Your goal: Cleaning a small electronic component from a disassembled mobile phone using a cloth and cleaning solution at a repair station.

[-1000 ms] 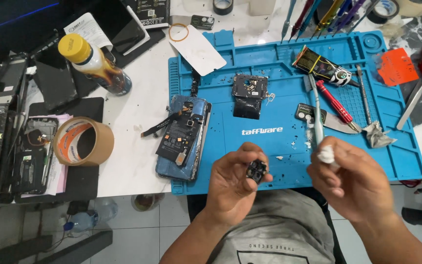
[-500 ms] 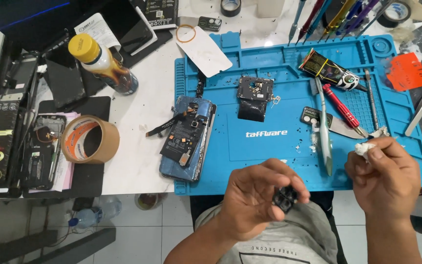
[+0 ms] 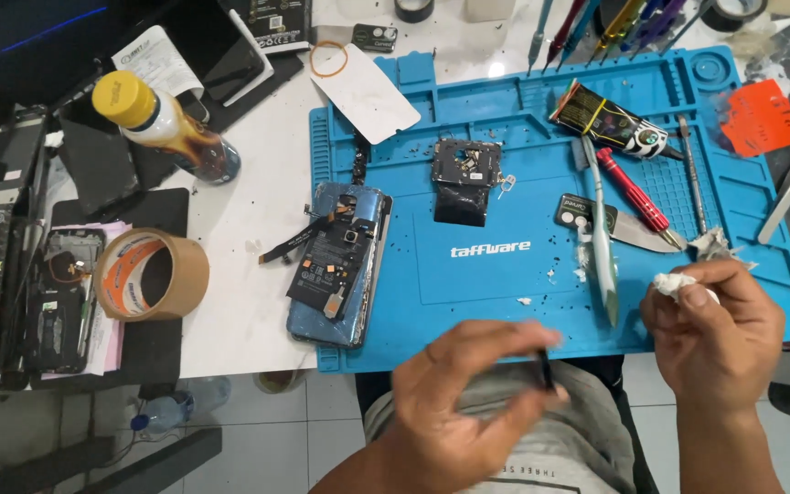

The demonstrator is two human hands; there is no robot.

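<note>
Left hand (image 3: 468,402) dropped, blurred, perhaps pinching a dark part (image 3: 546,370).

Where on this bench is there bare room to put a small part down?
The blue mat is bare in its middle, between the opened phone and the tweezers, below the black module. White table shows between the tape roll and the phone. The mat's top right, around the red screwdriver, is crowded.

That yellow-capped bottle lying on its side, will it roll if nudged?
Likely yes: the yellow-capped bottle lies on its side on the white table, and its round body looks free to roll. Probably light, smooth plastic, so perhaps slippery.
</note>
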